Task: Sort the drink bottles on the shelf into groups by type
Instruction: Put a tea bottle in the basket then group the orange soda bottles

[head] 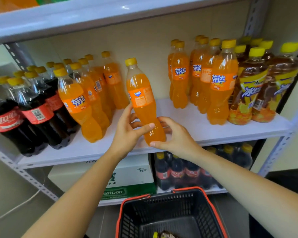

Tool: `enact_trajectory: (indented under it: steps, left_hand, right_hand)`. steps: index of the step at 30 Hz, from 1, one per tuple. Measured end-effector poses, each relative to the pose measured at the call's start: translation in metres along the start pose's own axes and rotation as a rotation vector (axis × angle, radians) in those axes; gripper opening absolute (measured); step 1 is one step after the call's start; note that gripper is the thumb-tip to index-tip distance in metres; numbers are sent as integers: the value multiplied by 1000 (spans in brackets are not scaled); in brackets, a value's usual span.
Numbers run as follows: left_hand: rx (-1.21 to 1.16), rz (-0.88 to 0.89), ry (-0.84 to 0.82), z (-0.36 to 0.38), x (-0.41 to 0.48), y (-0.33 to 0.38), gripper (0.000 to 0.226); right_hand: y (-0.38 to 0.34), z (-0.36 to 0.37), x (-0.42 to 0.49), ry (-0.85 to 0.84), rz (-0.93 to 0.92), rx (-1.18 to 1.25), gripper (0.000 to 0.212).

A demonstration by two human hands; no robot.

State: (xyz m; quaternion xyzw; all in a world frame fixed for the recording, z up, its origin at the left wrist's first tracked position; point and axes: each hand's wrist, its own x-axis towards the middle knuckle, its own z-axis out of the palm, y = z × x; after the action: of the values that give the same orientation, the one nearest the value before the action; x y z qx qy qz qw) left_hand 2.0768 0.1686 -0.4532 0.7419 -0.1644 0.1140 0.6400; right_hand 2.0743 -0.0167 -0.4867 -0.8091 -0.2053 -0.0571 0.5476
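Observation:
An orange Fanta bottle (141, 98) with a yellow cap is held upright in the gap at the middle of the white shelf (187, 122). My left hand (127, 131) grips its lower body from the left, thumb across the front. My right hand (174, 136) holds its base from the right. Left of it stands a group of Fanta bottles (86, 103), with cola bottles (29, 114) further left. On the right stands another Fanta group (206, 79), then iced tea bottles (258, 90) at the far right.
A black shopping basket (170, 215) with red handles sits below my arms, something small lying in its bottom. The lower shelf holds a water carton (127, 177) and a pack of cola bottles (179, 172). An upper shelf board (93, 16) hangs overhead.

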Motion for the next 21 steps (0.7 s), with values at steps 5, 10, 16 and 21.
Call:
enact_trajectory:
  steps: [5, 10, 16, 21]
  left_hand:
    - [-154, -69, 55, 6, -3, 6, 69]
    - [-327, -85, 186, -16, 12, 20, 48]
    - [-308, -70, 220, -30, 9, 22, 55]
    - [-231, -92, 317, -33, 8, 19, 29]
  right_hand:
    - [-5, -1, -8, 30, -4, 185, 69]
    - [-6, -10, -7, -37, -2, 338, 59]
    - [-3, -9, -4, -43, 41, 439, 64]
    - [-3, -4, -4, 38, 42, 429, 66]
